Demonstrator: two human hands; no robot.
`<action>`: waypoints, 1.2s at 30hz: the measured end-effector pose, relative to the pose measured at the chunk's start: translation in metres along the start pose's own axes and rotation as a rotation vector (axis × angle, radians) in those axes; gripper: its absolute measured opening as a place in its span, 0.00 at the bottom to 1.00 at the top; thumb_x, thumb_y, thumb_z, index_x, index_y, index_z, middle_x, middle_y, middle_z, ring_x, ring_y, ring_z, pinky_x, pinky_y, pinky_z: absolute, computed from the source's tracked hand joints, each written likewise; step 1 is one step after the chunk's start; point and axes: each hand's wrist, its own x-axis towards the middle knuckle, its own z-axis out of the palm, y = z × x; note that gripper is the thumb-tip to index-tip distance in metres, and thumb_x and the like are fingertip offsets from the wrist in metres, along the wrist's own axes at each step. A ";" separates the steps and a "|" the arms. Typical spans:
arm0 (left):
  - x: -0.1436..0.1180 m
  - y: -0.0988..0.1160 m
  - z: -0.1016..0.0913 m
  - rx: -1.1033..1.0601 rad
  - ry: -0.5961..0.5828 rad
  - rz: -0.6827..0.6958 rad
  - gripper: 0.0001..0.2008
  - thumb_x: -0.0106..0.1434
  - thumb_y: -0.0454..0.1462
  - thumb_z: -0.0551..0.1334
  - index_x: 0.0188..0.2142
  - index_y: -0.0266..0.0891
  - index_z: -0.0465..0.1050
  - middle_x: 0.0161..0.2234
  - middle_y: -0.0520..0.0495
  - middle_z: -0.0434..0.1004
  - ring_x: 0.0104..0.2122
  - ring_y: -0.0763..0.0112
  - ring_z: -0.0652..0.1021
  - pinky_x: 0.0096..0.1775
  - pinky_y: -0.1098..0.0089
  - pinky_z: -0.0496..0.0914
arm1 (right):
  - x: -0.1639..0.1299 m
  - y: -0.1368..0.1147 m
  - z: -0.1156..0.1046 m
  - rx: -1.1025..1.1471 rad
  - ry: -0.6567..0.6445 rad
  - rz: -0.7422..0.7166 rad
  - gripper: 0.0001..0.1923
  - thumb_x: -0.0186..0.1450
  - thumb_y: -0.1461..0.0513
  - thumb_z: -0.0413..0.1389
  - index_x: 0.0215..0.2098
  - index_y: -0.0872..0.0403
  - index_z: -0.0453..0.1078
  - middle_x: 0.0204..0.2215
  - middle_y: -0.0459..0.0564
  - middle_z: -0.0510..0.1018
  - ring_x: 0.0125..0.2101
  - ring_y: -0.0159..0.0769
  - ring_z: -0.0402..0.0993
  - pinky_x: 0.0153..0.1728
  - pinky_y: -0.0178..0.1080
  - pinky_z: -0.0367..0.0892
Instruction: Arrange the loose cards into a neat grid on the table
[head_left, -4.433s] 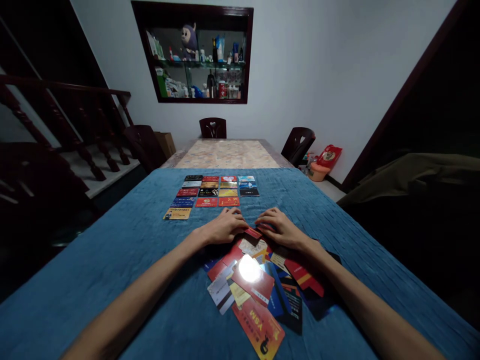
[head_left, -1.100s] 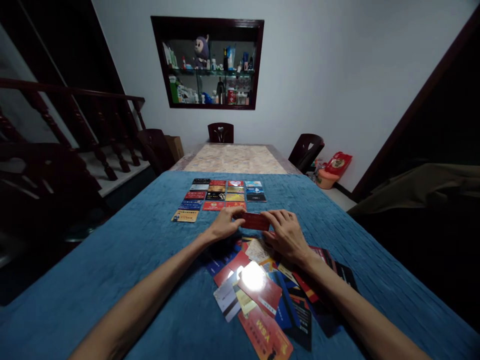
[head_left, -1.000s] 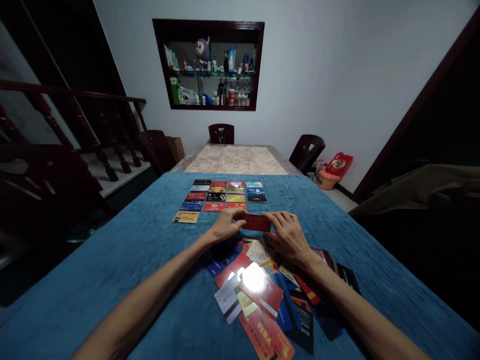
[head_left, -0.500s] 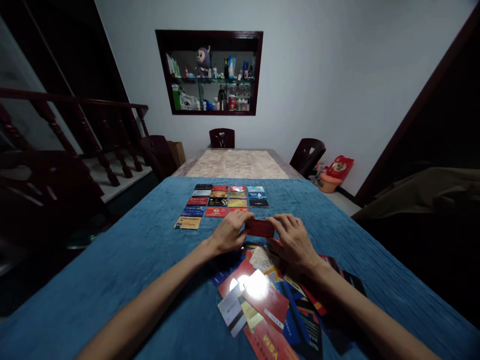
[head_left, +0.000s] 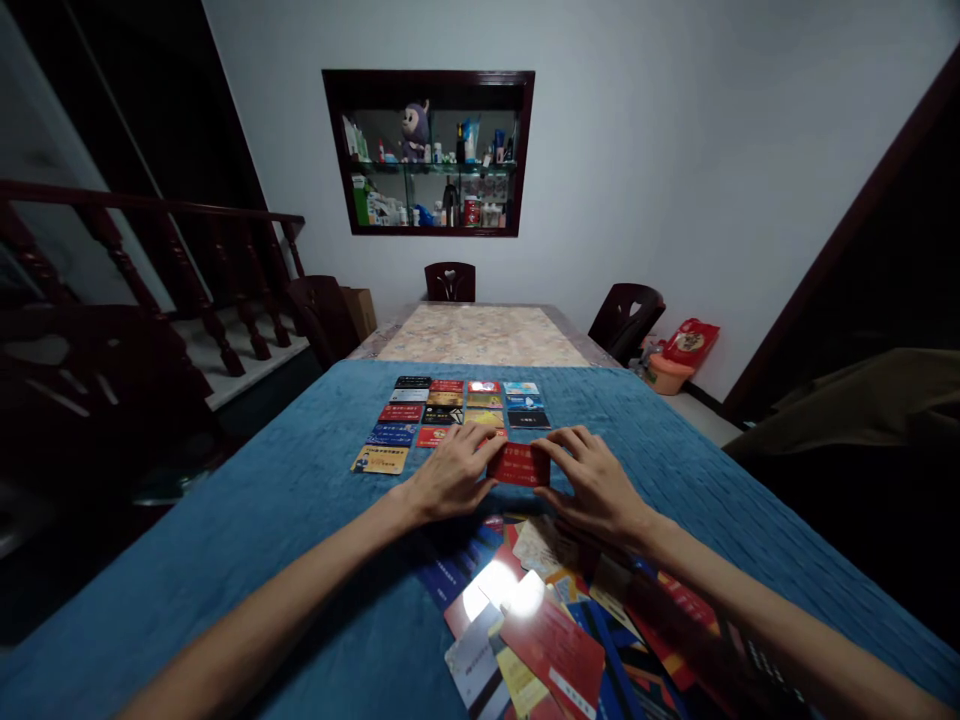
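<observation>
A red card (head_left: 519,465) with pale lettering is held up between my two hands, its face tilted toward me. My left hand (head_left: 459,470) pinches its left edge between thumb and fingers. On the opposite edge, my right hand (head_left: 589,480) grips it the same way. Below the hands lies a loose, overlapping pile of cards (head_left: 555,640), red, blue, silver and yellow, with bright glare on some. Beyond them, cards are laid out in columns, among them a tan card (head_left: 379,460) at the near left and a black card (head_left: 529,420) at the right. My left hand partly covers the nearest row.
A blue cloth (head_left: 300,500) covers the near part of the table, with a marbled tabletop (head_left: 480,333) beyond. Dark chairs (head_left: 626,320) stand around it. At the right, an orange tub (head_left: 667,373) sits on the floor by a red bag (head_left: 691,343).
The red card has tilted so that its lettering now shows. Both hands still hold it by its edges. The whole view has shifted slightly.
</observation>
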 end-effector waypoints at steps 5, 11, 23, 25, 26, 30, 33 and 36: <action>0.000 -0.012 -0.013 0.054 -0.055 -0.041 0.24 0.60 0.33 0.62 0.56 0.35 0.64 0.52 0.35 0.69 0.51 0.51 0.69 0.50 0.53 0.68 | 0.022 0.004 0.007 0.071 -0.044 -0.052 0.23 0.64 0.55 0.58 0.55 0.55 0.67 0.46 0.60 0.73 0.45 0.48 0.64 0.40 0.47 0.64; 0.004 -0.045 -0.020 0.043 -0.028 -0.090 0.23 0.60 0.32 0.62 0.55 0.38 0.64 0.52 0.37 0.69 0.52 0.52 0.68 0.53 0.52 0.67 | 0.062 0.014 0.023 0.115 -0.042 -0.086 0.24 0.64 0.55 0.59 0.56 0.54 0.66 0.47 0.59 0.72 0.45 0.48 0.64 0.42 0.47 0.65; 0.032 -0.133 -0.020 0.139 -0.140 -0.225 0.20 0.61 0.34 0.61 0.53 0.37 0.67 0.49 0.39 0.69 0.49 0.55 0.68 0.50 0.55 0.68 | 0.143 0.044 0.080 0.159 -0.054 -0.022 0.16 0.64 0.57 0.60 0.48 0.54 0.73 0.45 0.57 0.73 0.46 0.46 0.64 0.46 0.44 0.64; 0.037 -0.148 -0.017 0.143 -0.156 -0.240 0.18 0.61 0.34 0.61 0.51 0.37 0.69 0.49 0.39 0.69 0.49 0.54 0.67 0.50 0.55 0.67 | 0.154 0.049 0.090 0.158 -0.077 -0.014 0.14 0.64 0.59 0.60 0.47 0.54 0.74 0.45 0.57 0.74 0.45 0.44 0.65 0.47 0.43 0.63; 0.039 -0.155 -0.015 0.145 -0.165 -0.246 0.17 0.60 0.34 0.61 0.50 0.37 0.69 0.48 0.39 0.69 0.50 0.54 0.67 0.50 0.56 0.67 | 0.159 0.051 0.094 0.155 -0.091 -0.006 0.13 0.65 0.59 0.60 0.47 0.54 0.74 0.45 0.57 0.74 0.45 0.44 0.65 0.47 0.43 0.63; 0.049 -0.184 -0.007 0.177 -0.198 -0.275 0.17 0.59 0.34 0.62 0.49 0.38 0.71 0.48 0.40 0.69 0.50 0.55 0.68 0.51 0.57 0.66 | 0.178 0.059 0.111 0.147 -0.137 0.037 0.12 0.65 0.60 0.59 0.46 0.54 0.75 0.45 0.57 0.75 0.46 0.44 0.65 0.48 0.42 0.61; 0.056 -0.200 -0.001 0.188 -0.230 -0.305 0.18 0.59 0.35 0.62 0.50 0.38 0.71 0.49 0.40 0.69 0.51 0.54 0.67 0.52 0.57 0.66 | 0.190 0.064 0.122 0.136 -0.189 0.075 0.12 0.66 0.59 0.57 0.46 0.54 0.76 0.47 0.57 0.75 0.47 0.45 0.65 0.48 0.41 0.59; 0.061 -0.210 0.008 0.203 -0.291 -0.348 0.19 0.58 0.35 0.61 0.50 0.37 0.72 0.50 0.39 0.70 0.52 0.53 0.67 0.52 0.56 0.65 | 0.199 0.068 0.133 0.107 -0.272 0.119 0.13 0.67 0.58 0.55 0.48 0.53 0.76 0.49 0.55 0.76 0.48 0.45 0.65 0.47 0.41 0.58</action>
